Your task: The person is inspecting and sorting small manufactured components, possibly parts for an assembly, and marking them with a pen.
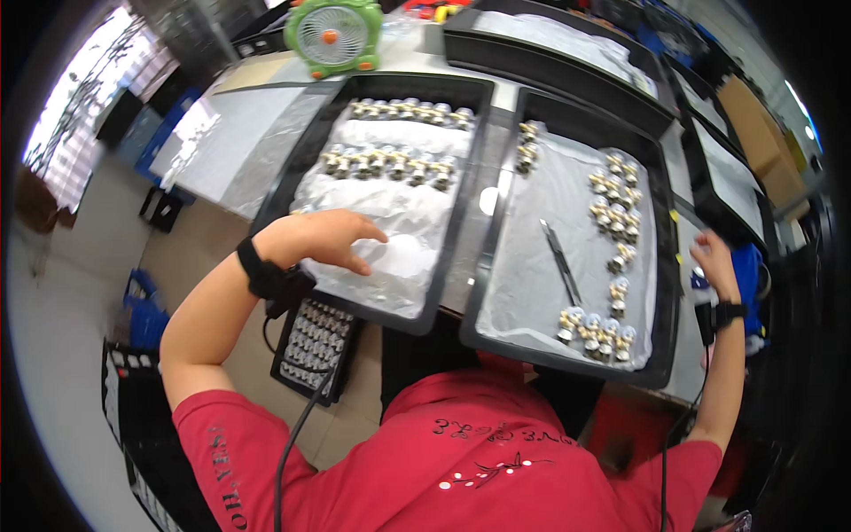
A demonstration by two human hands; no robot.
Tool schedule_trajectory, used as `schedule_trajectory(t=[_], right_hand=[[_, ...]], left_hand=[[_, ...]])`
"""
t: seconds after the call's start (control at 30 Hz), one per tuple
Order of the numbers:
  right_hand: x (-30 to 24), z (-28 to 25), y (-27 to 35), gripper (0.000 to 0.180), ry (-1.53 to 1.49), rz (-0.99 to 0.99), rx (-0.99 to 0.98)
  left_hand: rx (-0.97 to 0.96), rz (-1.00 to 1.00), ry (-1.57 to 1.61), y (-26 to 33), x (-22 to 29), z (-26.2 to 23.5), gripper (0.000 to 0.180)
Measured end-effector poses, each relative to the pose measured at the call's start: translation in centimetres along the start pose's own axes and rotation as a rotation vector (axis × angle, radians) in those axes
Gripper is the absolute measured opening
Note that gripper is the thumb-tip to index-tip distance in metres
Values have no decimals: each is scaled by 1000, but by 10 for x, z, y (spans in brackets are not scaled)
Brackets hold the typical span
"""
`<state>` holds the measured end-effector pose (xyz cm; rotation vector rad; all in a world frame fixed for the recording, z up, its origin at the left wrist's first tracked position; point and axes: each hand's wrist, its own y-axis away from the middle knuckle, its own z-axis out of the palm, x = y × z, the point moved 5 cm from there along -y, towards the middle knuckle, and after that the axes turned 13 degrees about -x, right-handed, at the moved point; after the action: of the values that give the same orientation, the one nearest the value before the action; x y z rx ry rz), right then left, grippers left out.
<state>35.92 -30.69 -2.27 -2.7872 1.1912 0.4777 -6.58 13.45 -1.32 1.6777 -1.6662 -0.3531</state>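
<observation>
My left hand [328, 239] reaches over the near left part of a black tray [425, 319] lined with white sheet. Its thumb and fingers are apart, with nothing seen between them. Two rows of small metal-and-brass fittings [390, 166] stand farther up this tray. Beyond the right edge of a second black tray [572, 355], my right hand [714, 263] is raised with bent, closed fingers; what they hold, if anything, I cannot make out. More brass fittings [612, 213] line that tray's right side and near edge. Black tweezers [560, 262] lie on its liner.
A green fan [332, 37] stands at the back of the table. Another black tray [567, 66] with white lining sits at the back right. Below the left tray, a smaller black tray [310, 350] holds rows of parts. A blue object [749, 275] is beside my right hand.
</observation>
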Motion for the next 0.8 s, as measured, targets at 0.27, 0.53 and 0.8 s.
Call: schedule_trajectory(t=[0.27, 0.53, 0.8], right_hand=[[-183, -32, -17, 18, -156, -282, -126], [-178, 102, -44, 41, 531, -277, -705], [-190, 103, -44, 33, 395, -197, -668]], left_hand=[[-181, -12, -2, -15, -1, 3, 60], [401, 239, 71, 19, 92, -58, 46], [285, 501, 462, 9, 157, -55, 43]])
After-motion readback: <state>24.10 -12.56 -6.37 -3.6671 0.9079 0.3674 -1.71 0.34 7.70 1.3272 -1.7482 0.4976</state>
